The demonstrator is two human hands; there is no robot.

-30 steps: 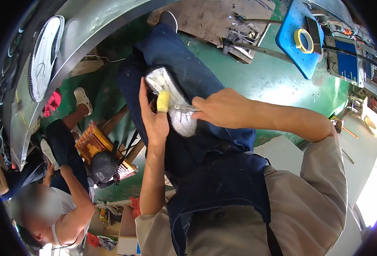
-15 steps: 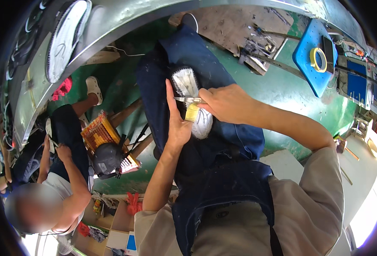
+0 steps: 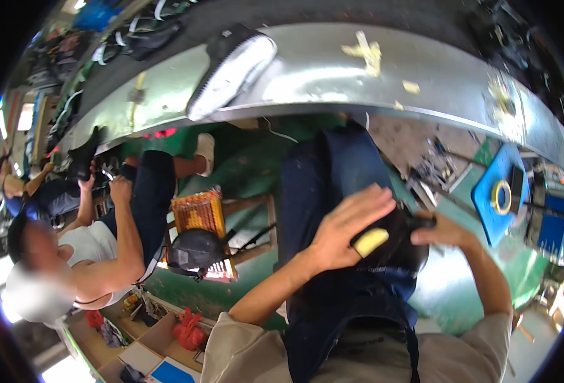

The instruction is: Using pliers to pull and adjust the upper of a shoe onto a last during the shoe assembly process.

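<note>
- A black shoe-like item lies on the lap, between the hands.
- The step seems to be handling it there; the next move calls for a steady hold.
- Left hand: open, fingers extended.
- Right hand: at its right side.
- Blur obscures that hand's grip and the item's long axis and heading; I cannot tell.

Metal bench ahead, gap between lap and blue board

You're in what looks like a shoe workshop: an upturned shoe lies on the metal bench, dark shoes line its far side, and near its right end a blue board bears a tape roll.
</note>
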